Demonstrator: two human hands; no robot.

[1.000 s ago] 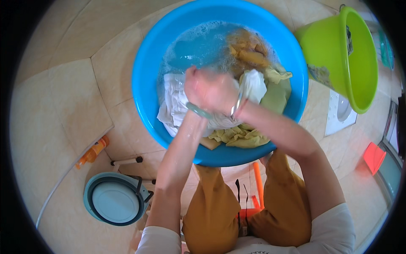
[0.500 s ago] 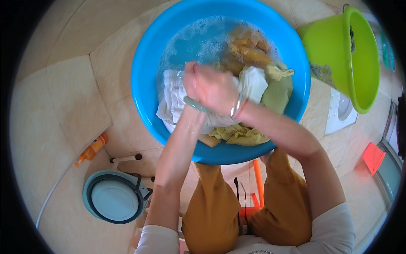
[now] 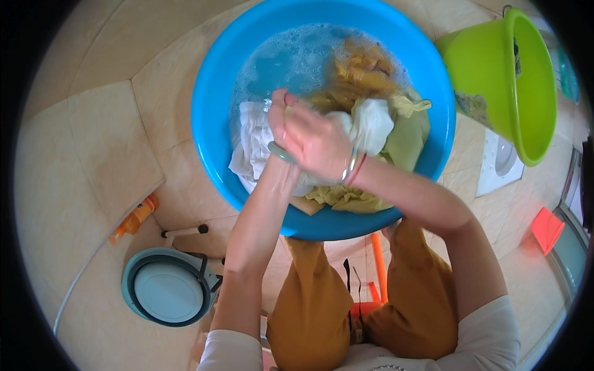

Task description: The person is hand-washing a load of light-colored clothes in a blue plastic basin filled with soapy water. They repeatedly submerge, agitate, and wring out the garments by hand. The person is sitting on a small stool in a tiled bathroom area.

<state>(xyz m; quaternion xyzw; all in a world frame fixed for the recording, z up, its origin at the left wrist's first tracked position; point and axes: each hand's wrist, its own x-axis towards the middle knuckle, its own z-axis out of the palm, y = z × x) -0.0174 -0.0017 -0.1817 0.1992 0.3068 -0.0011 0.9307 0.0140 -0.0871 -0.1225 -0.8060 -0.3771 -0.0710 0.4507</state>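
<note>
My left hand [image 3: 280, 117], with a green bangle at its wrist, and my right hand [image 3: 318, 143], with a silver bangle and a red string, are pressed together over a blue basin [image 3: 213, 133]. Both are closed on a wet white cloth [image 3: 372, 125], whose bunched end sticks out to the right of my right hand. The right hand partly covers the left, so their exact hold is hidden. More white fabric [image 3: 252, 139] lies folded at the left. Yellow-green cloth [image 3: 406, 137] lies at the right, and mustard cloth [image 3: 365, 71] soaks in sudsy water [image 3: 272, 68].
A lime-green bucket [image 3: 479, 68] stands tilted at the right, near a white floor toilet [image 3: 500, 162]. Lower left are a grey-blue collapsible basin [image 3: 168, 290], an orange bottle [image 3: 135, 217] and a pale hose [image 3: 80, 272]. A wooden board [image 3: 307, 204] shows at the basin's near side.
My right hand has shifted slightly in its rubbing against the left. The bunched white cloth beside it has changed shape and moved a little right. The basin stays in place.
</note>
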